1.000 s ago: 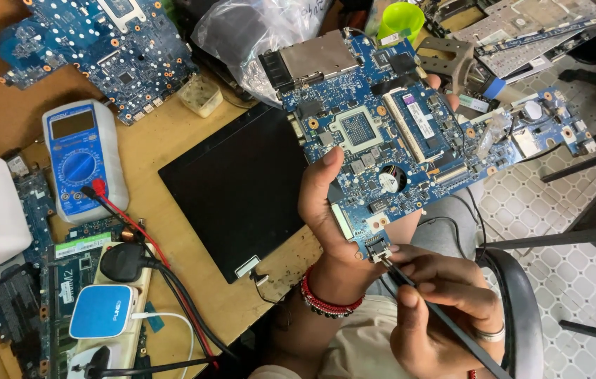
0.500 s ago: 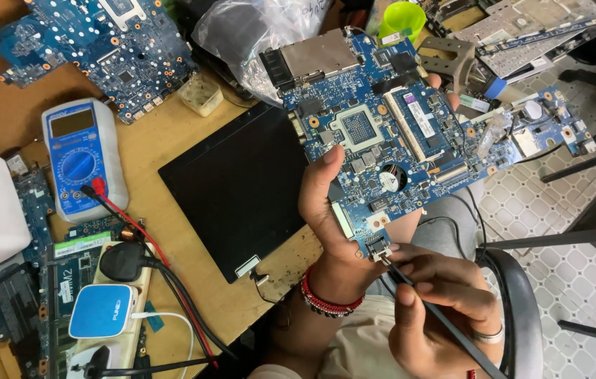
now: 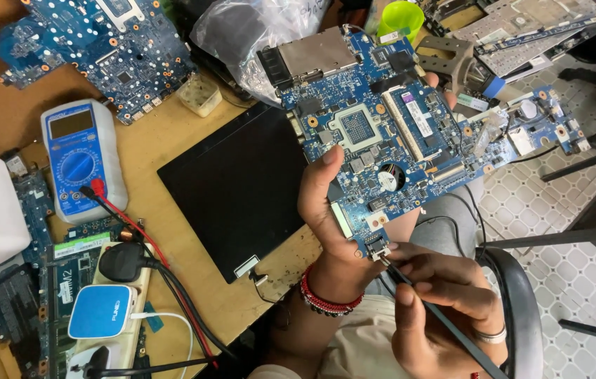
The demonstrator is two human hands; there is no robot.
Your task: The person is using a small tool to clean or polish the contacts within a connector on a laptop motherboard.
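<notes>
Your left hand (image 3: 329, 224) holds the blue laptop motherboard (image 3: 389, 140) above the table (image 3: 185, 295) edge, thumb pressed on its face, other fingers wrapped behind. The board's long axis runs up and away from your fingers, toward the upper right. Your right hand (image 3: 431, 309), the nearer one to the work point, has its fingers closed around a thin black probe (image 3: 445, 326). The probe tip points up-left and meets the small connector (image 3: 377, 247) at the board's lowest corner, just beside your left palm.
</notes>
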